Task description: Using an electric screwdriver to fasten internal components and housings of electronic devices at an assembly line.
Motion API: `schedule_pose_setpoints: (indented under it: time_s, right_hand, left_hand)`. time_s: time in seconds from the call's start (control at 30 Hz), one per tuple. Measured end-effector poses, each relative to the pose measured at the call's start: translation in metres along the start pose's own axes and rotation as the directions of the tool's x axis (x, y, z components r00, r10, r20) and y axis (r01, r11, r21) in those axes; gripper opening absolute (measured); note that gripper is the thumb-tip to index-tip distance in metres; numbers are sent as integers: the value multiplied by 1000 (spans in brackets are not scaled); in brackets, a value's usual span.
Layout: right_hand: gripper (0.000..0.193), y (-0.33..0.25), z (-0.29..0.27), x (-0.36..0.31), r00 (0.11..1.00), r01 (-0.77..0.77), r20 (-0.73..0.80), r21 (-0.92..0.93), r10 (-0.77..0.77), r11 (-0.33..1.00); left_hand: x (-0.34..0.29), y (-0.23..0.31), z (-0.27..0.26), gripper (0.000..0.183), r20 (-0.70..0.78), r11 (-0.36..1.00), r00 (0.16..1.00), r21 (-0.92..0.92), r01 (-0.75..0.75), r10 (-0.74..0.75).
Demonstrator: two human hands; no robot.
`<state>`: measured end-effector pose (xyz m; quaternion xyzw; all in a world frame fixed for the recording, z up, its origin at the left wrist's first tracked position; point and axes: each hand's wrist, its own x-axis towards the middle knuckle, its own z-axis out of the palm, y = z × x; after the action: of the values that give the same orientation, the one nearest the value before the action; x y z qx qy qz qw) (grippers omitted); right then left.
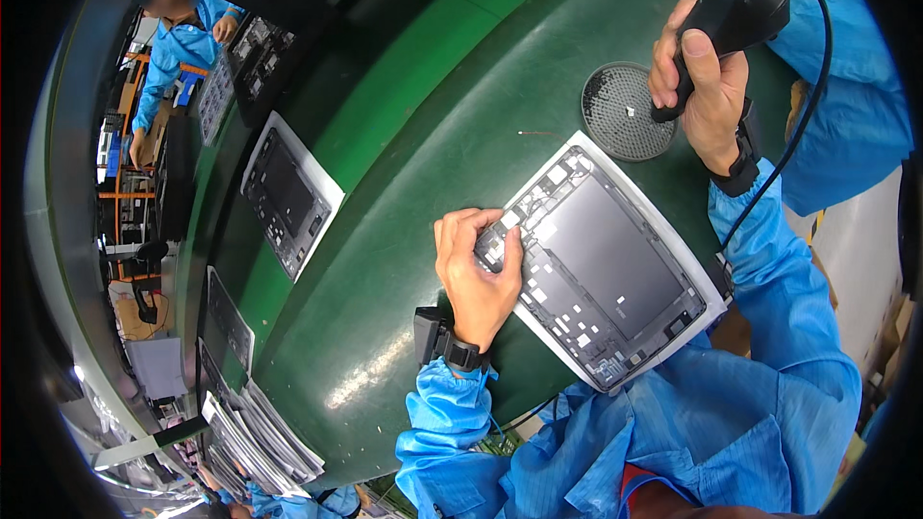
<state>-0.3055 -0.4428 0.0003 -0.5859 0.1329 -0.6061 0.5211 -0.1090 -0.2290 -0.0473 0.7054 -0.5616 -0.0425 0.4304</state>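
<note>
An opened tablet with a large grey battery and small boards along its sides lies on a white sheet in front of me. My left hand grips its left edge, thumb on the inner parts and fingers bent at the rim. Raised above the right side of the bench, my right hand is wrapped round the handle of a black barcode scanner. Beneath the scanner, a round grey dish with a dimpled surface has a small white piece on it.
A black cable curves down past my right forearm. A thin reddish wire lies beyond the tablet. On the green strip to the left sits another opened tablet, with stacked flat sheets nearer me. Co-workers in blue are at far left and upper right.
</note>
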Motion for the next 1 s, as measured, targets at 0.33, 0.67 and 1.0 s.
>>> schedule_pose_setpoints:
  time_s: [0.33,0.67,1.0]
  right_hand:
    - [26,6,-4,-2,1000,2,23,-34,-1,999]
    - [34,-7,11,-5,997,41,61,-83,-36,996]
    - [40,7,134,-45,931,-139,357,139,81,981]
  left_hand:
    - [-1,-2,2,22,3,1000,1000,-18,12,-12]
    - [-4,-8,0,22,-12,1000,1000,-28,4,-4]
    - [-3,-11,3,23,-44,998,999,-66,-10,7]
